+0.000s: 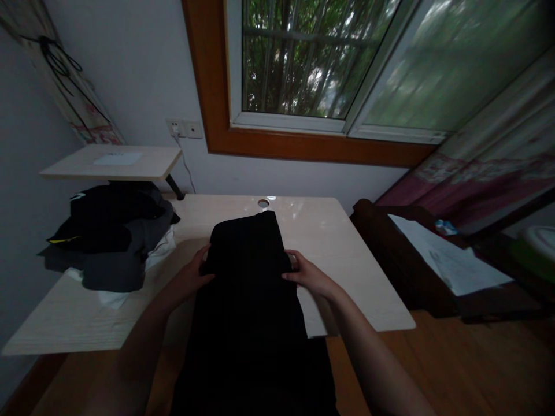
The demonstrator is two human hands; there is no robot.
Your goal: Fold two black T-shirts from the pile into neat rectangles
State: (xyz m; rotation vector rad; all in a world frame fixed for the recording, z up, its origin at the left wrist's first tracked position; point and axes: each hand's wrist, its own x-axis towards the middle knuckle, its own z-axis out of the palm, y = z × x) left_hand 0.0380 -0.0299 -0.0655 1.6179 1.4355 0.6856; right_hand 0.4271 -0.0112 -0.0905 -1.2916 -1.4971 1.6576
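Observation:
A folded black garment [247, 248], perhaps trousers, lies lengthwise on the pale wooden desk [342, 260]. Its near part merges with dark cloth toward the bottom of the view, so I cannot tell where it ends. My left hand [194, 273] pinches the garment's left edge, thumb on top and fingers curled at the side. On the opposite edge, my right hand [307, 274] grips in the same way, with its fingertips partly hidden by the cloth.
A heap of dark clothes [117, 237] sits on the desk's left, beneath a small raised shelf [151, 159]. A cable hole [263, 203] is near the back edge. To the right stands a dark brown piece of furniture [416, 277] bearing a white sheet [451, 260]. A window [312, 63] is ahead.

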